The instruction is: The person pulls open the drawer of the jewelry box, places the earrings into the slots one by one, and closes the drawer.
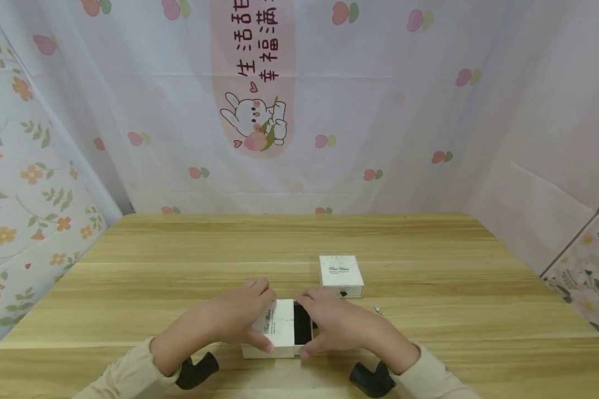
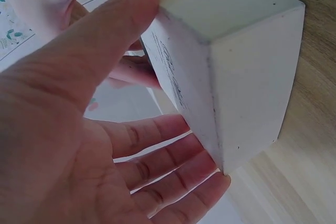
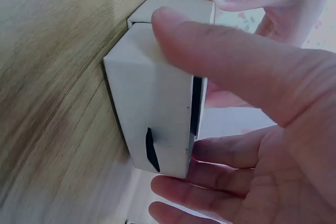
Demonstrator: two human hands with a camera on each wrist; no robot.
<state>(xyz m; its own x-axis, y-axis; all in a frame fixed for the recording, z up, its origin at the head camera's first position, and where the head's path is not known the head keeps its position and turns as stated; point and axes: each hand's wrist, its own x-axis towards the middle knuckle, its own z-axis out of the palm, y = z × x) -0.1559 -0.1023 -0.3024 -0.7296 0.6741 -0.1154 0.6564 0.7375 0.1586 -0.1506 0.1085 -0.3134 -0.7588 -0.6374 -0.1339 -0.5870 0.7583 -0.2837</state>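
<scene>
Head view: sleeve (image 1: 282, 334) on table (image 1: 179, 244), betw. both hands. Tray (image 1: 303, 324) approx. half out, R side, blk interior exposed; remaining travel, est.: other half. 2nd box (image 1: 340, 271) shut, behind; trinket (image 1: 379, 311) loose on table, R.

L wrist view: L hand (image 2: 113, 124) holds sleeve, thumb vs. fingers, opp. sides.

R wrist view: R hand (image 3: 247, 108) grips tray likewise; pull tab (image 3: 151, 150) free, not in use.

Left sleeve (image 1: 129, 370): light beige, cuff well behind the bare fingers (image 2: 168, 166) | right sleeve (image 1: 434, 376): matching beige | black, bent wrist pieces (image 1: 197, 372) (image 1: 371, 381): thumb side, behind fingers
</scene>
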